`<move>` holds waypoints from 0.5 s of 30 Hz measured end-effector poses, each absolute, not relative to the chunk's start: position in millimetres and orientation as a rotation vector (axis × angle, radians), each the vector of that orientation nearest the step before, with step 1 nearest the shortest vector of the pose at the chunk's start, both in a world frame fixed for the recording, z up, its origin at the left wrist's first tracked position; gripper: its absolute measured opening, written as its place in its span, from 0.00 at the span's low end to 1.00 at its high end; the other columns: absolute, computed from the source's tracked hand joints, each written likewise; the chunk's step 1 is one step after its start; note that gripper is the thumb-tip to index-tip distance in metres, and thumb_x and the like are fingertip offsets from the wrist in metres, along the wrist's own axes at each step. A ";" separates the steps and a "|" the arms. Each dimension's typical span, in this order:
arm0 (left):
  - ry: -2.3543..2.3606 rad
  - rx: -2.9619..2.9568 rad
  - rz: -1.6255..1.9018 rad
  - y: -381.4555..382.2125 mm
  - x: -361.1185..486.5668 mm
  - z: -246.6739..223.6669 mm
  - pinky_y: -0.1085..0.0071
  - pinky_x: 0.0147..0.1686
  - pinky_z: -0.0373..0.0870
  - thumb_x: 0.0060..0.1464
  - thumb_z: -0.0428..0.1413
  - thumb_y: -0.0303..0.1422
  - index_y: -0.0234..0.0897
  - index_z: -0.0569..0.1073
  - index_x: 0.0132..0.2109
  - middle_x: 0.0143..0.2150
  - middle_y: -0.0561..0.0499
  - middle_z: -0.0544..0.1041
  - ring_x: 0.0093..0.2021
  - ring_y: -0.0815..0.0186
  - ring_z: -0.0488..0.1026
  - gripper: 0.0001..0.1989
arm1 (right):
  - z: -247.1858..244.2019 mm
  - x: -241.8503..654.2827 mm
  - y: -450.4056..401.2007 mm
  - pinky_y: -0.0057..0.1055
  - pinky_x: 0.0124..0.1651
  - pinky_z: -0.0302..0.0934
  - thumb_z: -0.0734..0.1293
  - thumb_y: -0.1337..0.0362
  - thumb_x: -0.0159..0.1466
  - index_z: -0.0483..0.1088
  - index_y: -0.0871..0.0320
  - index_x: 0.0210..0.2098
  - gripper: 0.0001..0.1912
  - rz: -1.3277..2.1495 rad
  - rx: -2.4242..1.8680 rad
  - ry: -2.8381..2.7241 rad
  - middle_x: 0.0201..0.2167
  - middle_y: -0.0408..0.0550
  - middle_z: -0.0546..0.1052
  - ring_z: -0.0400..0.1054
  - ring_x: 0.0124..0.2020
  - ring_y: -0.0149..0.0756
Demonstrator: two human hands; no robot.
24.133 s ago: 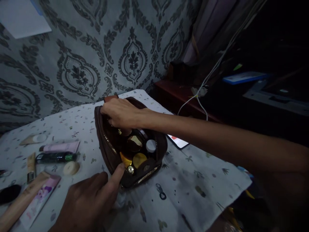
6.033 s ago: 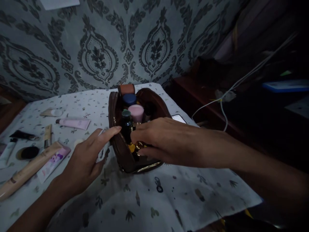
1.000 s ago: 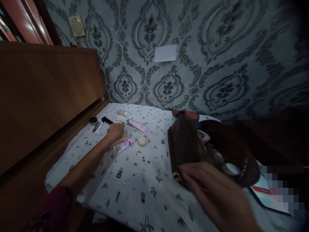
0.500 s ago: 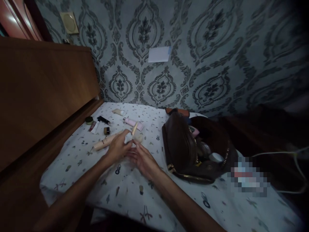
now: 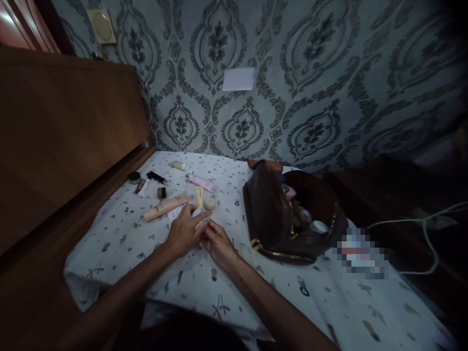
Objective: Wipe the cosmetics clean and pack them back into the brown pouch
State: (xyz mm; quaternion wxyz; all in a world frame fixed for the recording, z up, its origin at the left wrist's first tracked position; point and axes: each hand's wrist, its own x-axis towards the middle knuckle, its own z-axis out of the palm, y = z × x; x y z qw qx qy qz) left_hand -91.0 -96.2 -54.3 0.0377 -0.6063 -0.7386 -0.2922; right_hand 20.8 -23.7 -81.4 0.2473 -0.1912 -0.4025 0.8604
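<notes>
My left hand [image 5: 184, 229] and my right hand [image 5: 219, 243] meet over the patterned cloth. Fingers of both are closed around a small white item [image 5: 202, 223], mostly covered, so its kind is unclear. Just beyond the fingertips lies a pale yellow tube [image 5: 199, 195], its lower end partly behind my left hand. Beside it sits a small round cream-coloured pot [image 5: 209, 203]. A long beige tube [image 5: 164, 207] lies left of my left hand, over a white and pink packet [image 5: 175, 212]. Farther back is a pink tube [image 5: 201, 183].
A brown cosmetic bag [image 5: 265, 214] stands unzipped on the right, with several containers inside. More small cosmetics, including a black tube [image 5: 156, 177] and a dark-lidded jar [image 5: 161, 192], lie at back left. A wooden panel [image 5: 73, 126] borders the left side; the papered wall is behind.
My hands have drawn closer together around the small white item. The yellow tube, tilted before, now points straighter back. The view has shifted slightly.
</notes>
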 end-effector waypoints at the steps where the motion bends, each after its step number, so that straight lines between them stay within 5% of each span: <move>1: -2.272 -1.850 -0.935 -94.3 -92.5 -53.6 0.64 0.45 0.72 0.66 0.47 0.39 0.47 0.77 0.56 0.49 0.46 0.66 0.51 0.58 0.68 0.19 | -80.7 21.8 -23.4 0.24 0.26 0.58 0.79 0.48 0.49 0.73 0.57 0.37 0.24 2.339 -0.518 -1.127 0.26 0.40 0.73 0.64 0.23 0.26; 9: -2.296 -1.763 -1.413 -70.5 -120.4 -43.1 0.62 0.53 0.68 0.67 0.43 0.40 0.38 0.76 0.56 0.45 0.45 0.72 0.48 0.59 0.70 0.22 | -83.8 25.0 -24.2 0.27 0.25 0.56 0.73 0.47 0.56 0.73 0.57 0.49 0.28 2.141 -0.585 -1.506 0.20 0.39 0.70 0.64 0.21 0.31; 15: -2.232 -1.393 -1.975 -63.9 -144.6 -43.5 0.63 0.57 0.65 0.65 0.47 0.41 0.37 0.74 0.53 0.54 0.45 0.76 0.55 0.58 0.71 0.19 | -81.7 27.2 -26.2 0.26 0.23 0.53 0.71 0.45 0.57 0.74 0.58 0.44 0.25 2.176 -0.509 -1.671 0.18 0.36 0.67 0.60 0.18 0.28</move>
